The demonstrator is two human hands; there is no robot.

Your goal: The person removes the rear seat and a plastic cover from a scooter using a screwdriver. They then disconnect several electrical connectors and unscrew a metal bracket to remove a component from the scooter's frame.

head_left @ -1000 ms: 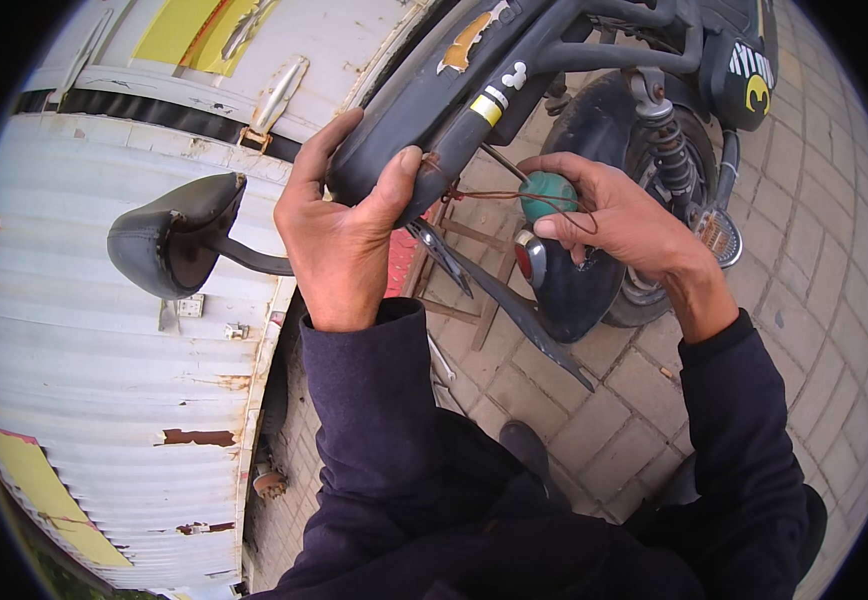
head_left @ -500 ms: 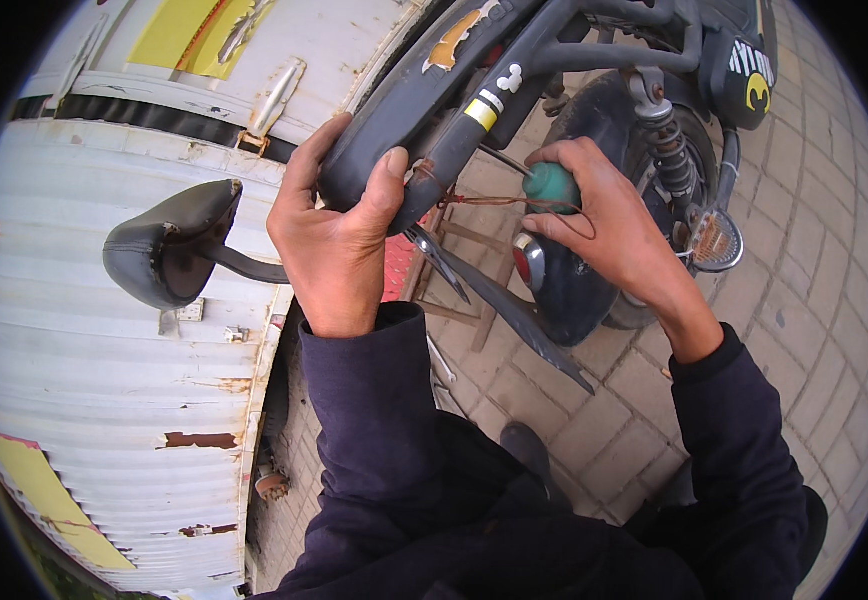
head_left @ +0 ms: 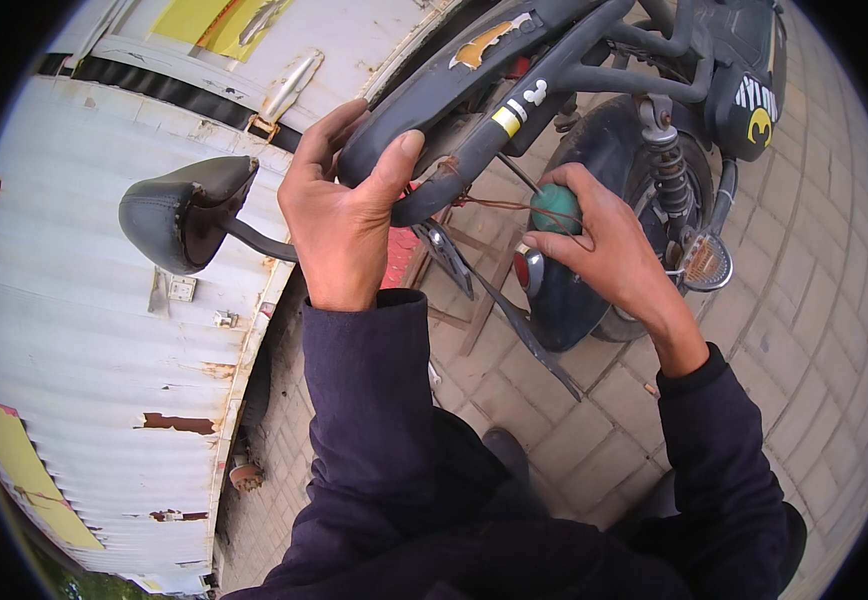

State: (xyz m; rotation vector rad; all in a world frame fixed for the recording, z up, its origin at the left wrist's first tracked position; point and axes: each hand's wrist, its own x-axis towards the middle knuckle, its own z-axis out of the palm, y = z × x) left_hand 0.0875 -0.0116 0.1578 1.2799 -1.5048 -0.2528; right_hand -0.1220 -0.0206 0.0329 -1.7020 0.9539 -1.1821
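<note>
My left hand (head_left: 349, 220) is closed around the end of the black, torn-padded seat section (head_left: 434, 110) of a scooter, its thumb near the tube of the frame (head_left: 514, 120). My right hand (head_left: 604, 245) grips a green ball-shaped handle (head_left: 554, 208) with a metal shaft that runs up toward the underside of the frame; its tip is hidden. Thin reddish-brown wires (head_left: 494, 203) cross in front of the handle. Below are a red and chrome tail light (head_left: 529, 270), a black rear fender (head_left: 564, 320) and a dangling black strip (head_left: 529, 345).
The rear wheel and coil shock (head_left: 669, 170) are at right, with an orange reflector (head_left: 704, 262). A white rusty corrugated panel (head_left: 74, 310) fills the left, behind a black padded part (head_left: 169, 225) on a bent arm. Below are brick pavers (head_left: 784, 400) and my foot (head_left: 504, 450).
My right hand has shifted slightly and turned on the green handle, with the wires still across it. My left hand keeps its grip. The scooter sits a little further right in the view.
</note>
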